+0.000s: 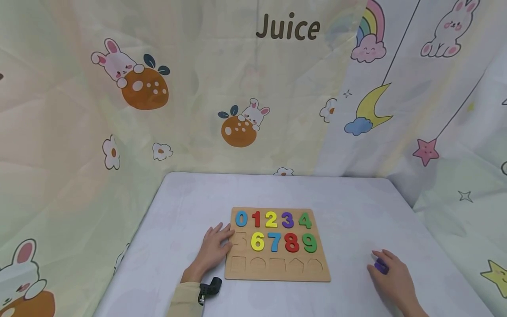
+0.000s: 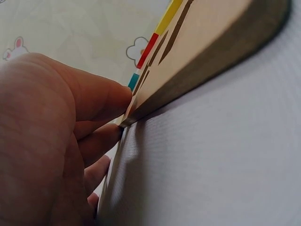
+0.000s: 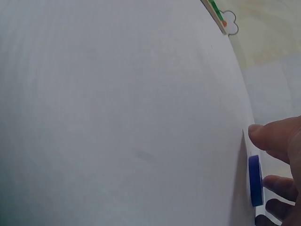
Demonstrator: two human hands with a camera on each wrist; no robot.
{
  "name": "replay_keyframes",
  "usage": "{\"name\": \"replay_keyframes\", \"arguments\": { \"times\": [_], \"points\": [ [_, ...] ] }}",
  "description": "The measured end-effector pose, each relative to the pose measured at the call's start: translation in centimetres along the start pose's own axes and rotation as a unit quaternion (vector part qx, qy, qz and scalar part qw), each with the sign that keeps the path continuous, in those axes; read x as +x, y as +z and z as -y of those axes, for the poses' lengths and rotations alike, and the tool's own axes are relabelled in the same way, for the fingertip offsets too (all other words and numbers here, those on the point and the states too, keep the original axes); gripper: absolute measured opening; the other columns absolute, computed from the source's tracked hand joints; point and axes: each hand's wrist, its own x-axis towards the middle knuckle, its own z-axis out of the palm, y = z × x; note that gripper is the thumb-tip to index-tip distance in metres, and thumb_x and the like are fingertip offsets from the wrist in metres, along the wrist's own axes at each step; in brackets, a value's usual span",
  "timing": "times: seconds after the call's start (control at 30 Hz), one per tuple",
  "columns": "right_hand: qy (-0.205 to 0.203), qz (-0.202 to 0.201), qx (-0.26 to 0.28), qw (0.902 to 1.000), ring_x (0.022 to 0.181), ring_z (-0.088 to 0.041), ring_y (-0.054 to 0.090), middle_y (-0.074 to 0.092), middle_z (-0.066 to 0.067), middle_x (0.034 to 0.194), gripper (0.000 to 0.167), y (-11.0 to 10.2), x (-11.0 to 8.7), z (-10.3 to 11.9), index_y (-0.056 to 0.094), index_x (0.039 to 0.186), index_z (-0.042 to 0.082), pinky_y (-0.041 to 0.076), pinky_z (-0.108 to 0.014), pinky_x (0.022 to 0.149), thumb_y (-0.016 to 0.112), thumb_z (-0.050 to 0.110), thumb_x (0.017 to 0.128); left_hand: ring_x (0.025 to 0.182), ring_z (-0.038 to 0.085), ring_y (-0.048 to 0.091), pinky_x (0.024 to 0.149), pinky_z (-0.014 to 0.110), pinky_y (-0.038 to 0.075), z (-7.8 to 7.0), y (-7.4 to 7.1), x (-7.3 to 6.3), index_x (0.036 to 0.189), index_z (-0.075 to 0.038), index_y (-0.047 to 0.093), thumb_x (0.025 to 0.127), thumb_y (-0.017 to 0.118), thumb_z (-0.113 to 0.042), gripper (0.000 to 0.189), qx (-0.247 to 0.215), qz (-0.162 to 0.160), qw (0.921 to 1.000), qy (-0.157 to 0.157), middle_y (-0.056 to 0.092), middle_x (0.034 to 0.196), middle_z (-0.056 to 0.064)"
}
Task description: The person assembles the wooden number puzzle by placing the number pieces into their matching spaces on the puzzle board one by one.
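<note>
A wooden number board (image 1: 277, 275) lies on the table, with coloured digits set in its two upper rows. My left hand (image 1: 214, 247) touches the board's left edge, beside an outlined recess at the start of the second row. In the left wrist view, thumb and fingertips (image 2: 123, 96) meet the board's edge. To the right, my right hand (image 1: 396, 275) is over a small purple piece (image 1: 381, 265), which appears blue in the right wrist view. There the thumb is apart from the piece (image 3: 255, 181), while a finger is close against its side; whether it touches, I cannot tell.
The white table (image 1: 348, 211) runs back to a printed cloth backdrop (image 1: 190, 132). Along the board's bottom row are several outlined shapes. A black wrist camera (image 1: 211, 288) sits on the left wrist.
</note>
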Motion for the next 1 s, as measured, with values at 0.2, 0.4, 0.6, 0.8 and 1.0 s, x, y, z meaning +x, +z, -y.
{"name": "replay_keyframes", "arguments": {
  "times": [0.2, 0.4, 0.6, 0.8, 1.0],
  "points": [
    [-0.004, 0.000, -0.015, 0.9999, 0.110, -0.063, 0.046, 0.048, -0.042, 0.125, 0.052, -0.4, -0.3, -0.9, 0.061, 0.120, -0.006, 0.039, -0.073, 0.089, 0.078, 0.018, 0.078, 0.146, 0.028, 0.026, 0.122, 0.048, 0.008, 0.0, 0.0, 0.0, 0.130, -0.012, 0.063, 0.091, 0.064, -0.015, 0.039, -0.006, 0.003, 1.0000, -0.003, 0.048, 0.148, 0.005],
    [0.023, 0.027, -0.025, 0.9991, 0.113, -0.061, 0.044, 0.046, -0.040, 0.127, 0.057, -0.8, -0.5, -1.3, 0.056, 0.124, -0.009, 0.038, -0.072, 0.092, 0.076, 0.020, 0.080, 0.146, 0.029, 0.026, 0.122, 0.050, 0.008, 0.0, 0.1, 0.0, 0.131, -0.011, 0.063, 0.091, 0.064, -0.015, 0.040, -0.007, 0.002, 1.0000, 0.001, 0.048, 0.148, 0.006],
    [0.017, 0.017, -0.019, 0.9995, 0.113, -0.059, 0.043, 0.047, -0.041, 0.126, 0.055, -1.3, -1.2, -1.9, 0.053, 0.123, -0.011, 0.037, -0.069, 0.093, 0.075, 0.019, 0.082, 0.146, 0.030, 0.026, 0.122, 0.051, 0.008, 0.0, 0.0, 0.0, 0.131, -0.010, 0.063, 0.091, 0.064, -0.015, 0.040, -0.010, 0.003, 0.9999, 0.001, 0.049, 0.147, 0.006],
    [0.029, 0.025, -0.018, 0.9991, 0.113, -0.057, 0.044, 0.048, -0.041, 0.126, 0.057, -1.7, -1.4, -2.3, 0.051, 0.125, -0.011, 0.038, -0.067, 0.093, 0.074, 0.021, 0.084, 0.146, 0.029, 0.027, 0.122, 0.050, 0.009, 0.0, 0.0, 0.0, 0.131, -0.011, 0.063, 0.091, 0.064, -0.016, 0.040, -0.002, 0.004, 1.0000, -0.001, 0.049, 0.147, 0.006],
    [0.018, 0.002, -0.020, 0.9996, 0.108, -0.058, 0.050, 0.056, -0.039, 0.120, 0.047, -1.8, -1.8, -2.5, 0.058, 0.116, -0.010, 0.043, -0.063, 0.087, 0.075, 0.016, 0.082, 0.146, 0.029, 0.027, 0.122, 0.050, 0.008, 0.0, 0.0, 0.1, 0.131, -0.012, 0.063, 0.092, 0.064, -0.017, 0.039, -0.003, 0.005, 1.0000, -0.002, 0.049, 0.147, 0.005]
  ]
}}
